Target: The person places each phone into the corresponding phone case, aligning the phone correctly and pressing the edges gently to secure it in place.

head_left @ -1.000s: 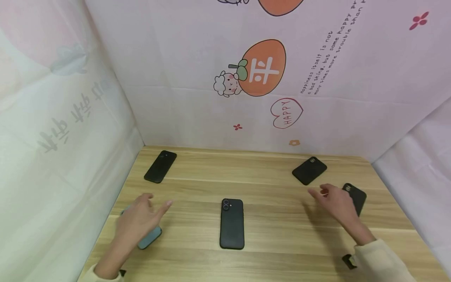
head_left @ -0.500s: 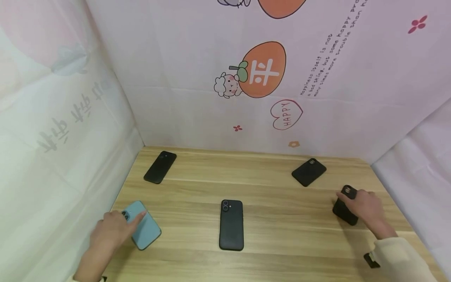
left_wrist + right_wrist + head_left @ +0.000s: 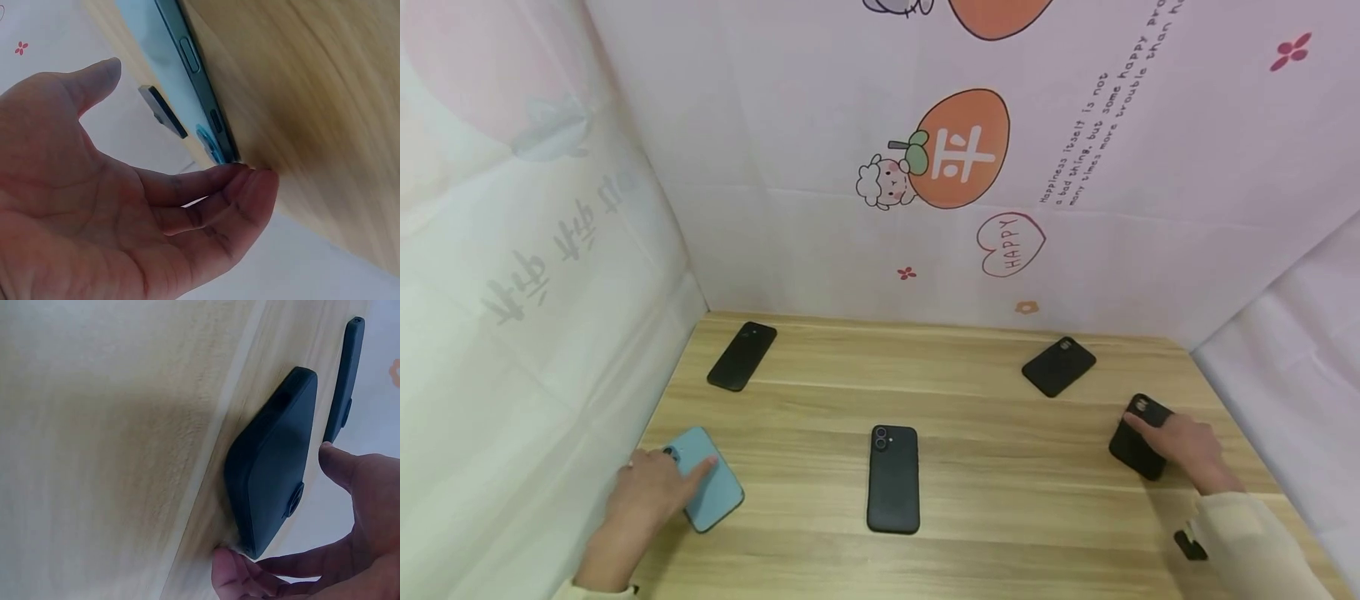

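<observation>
Risk of skidding from one-sided push: blue phone [image 3: 720,492] at half-curled left hand [image 3: 647,487], black phone [image 3: 1133,451] at half-curled right hand [image 3: 1189,447], neither pinched.

Head view from above, facing forward and down across the table [image 3: 985,433] to the cloth [image 3: 790,250], left wrist view low, tilted, close to the blue phone [image 3: 167,59], right wrist view likewise near a black phone [image 3: 278,462], head view sharing both
</observation>
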Motion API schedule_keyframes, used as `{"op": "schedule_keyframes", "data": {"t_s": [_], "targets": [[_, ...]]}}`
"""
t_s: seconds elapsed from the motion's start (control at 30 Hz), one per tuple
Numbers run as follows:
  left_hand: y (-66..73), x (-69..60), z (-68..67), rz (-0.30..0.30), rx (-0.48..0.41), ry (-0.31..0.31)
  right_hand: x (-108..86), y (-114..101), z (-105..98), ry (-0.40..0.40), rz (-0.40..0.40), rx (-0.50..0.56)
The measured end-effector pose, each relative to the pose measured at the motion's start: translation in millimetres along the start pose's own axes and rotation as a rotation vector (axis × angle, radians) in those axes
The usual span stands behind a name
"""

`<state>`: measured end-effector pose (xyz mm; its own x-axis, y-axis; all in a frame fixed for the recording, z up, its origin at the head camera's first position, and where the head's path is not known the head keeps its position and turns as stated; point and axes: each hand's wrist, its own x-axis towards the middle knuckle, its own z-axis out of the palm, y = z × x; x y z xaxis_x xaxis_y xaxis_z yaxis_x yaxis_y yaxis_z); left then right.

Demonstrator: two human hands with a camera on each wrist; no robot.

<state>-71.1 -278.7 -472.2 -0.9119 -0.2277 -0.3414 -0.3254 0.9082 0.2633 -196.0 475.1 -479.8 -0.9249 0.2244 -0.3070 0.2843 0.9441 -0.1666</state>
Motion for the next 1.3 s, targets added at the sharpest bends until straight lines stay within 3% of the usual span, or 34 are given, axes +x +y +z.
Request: {"op": "schedule_keyframes", "data": {"t_s": [0.3,0.6,1.0,1.3], "targets": [[8.4,6.6,8.7,0.008,0.003,0.023,4.1,-11,1,0.053,-0.04,-0.012],[13.0,10.9,12.5,0.054,0.018,0.048,7.7,-15,0,0.009,-0.019,0.013],[21.1,22.2,9.0,0.115,-0.093,0.014,11.5,-11,2,-0.015,-0.009,0.039],[31.7,21.7,8.1,0.089,-0.126,-0.023,11.6,-11,4,0.002,0.026,0.045]]}}
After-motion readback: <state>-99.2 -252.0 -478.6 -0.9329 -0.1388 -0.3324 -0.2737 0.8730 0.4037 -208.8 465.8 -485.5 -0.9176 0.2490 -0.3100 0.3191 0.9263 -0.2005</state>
